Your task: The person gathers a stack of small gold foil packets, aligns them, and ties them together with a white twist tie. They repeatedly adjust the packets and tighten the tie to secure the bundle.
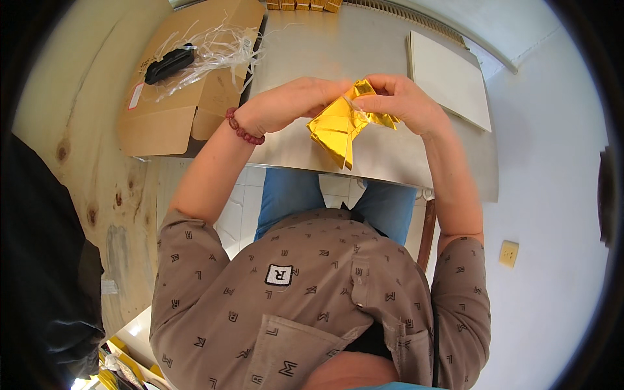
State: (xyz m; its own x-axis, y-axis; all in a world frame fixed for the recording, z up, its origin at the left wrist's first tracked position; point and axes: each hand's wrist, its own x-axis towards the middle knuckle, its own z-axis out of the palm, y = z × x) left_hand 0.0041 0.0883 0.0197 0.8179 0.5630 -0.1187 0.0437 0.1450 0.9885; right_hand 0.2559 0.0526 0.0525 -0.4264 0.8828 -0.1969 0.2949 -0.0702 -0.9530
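A piece of shiny gold foil paper (338, 123), folded into an angular shape with several creases and pointed flaps, is held just above the near part of the metal table. My left hand (292, 103), with a dark red bead bracelet (243, 128) at the wrist, grips its upper left side; those fingertips are partly hidden behind the foil. On the upper right side, my right hand (404, 103) pinches the foil between thumb and fingers. A small flap of foil sticks out below the right fingers.
The metal table (286, 65) carries an open cardboard box (162, 117) at left, with clear plastic strips (224, 55) and a black object (170, 64) on it. A white paper stack (448, 78) lies at right. Gold bundles (304, 5) stand at the far edge.
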